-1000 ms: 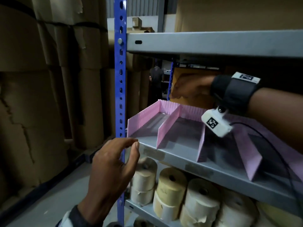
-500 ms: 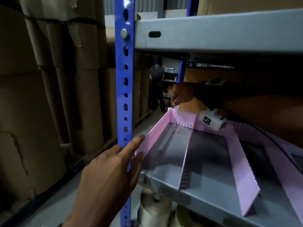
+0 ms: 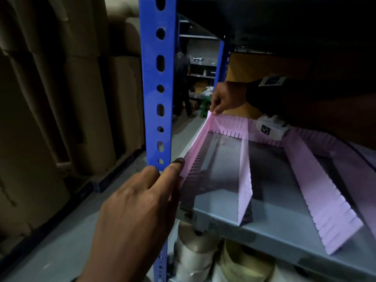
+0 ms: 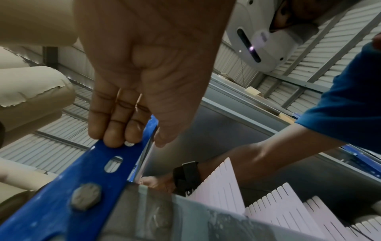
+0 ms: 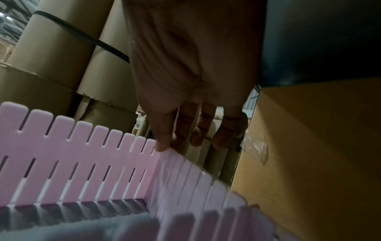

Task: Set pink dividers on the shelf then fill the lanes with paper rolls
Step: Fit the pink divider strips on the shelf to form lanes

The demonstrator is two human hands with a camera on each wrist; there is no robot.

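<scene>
Pink slotted dividers stand on the grey metal shelf: a left side divider, a back divider and two lane dividers. My left hand is open, its fingertips on the blue upright and one finger touching the side divider's front end. My right hand reaches to the back left corner. Its thumb tip rests on top of the corner joint, and the other fingers hang loosely behind the back divider. Paper rolls sit on the shelf below.
An upper shelf hangs dark and low over my right arm. A brown cardboard box stands behind the back divider. Tall cardboard rolls fill the left side. A person stands far off in the aisle.
The view has moved closer and lower to the shelf. My left hand rose from the shelf edge to the side divider's front end. My right hand shifted left to the back corner.
</scene>
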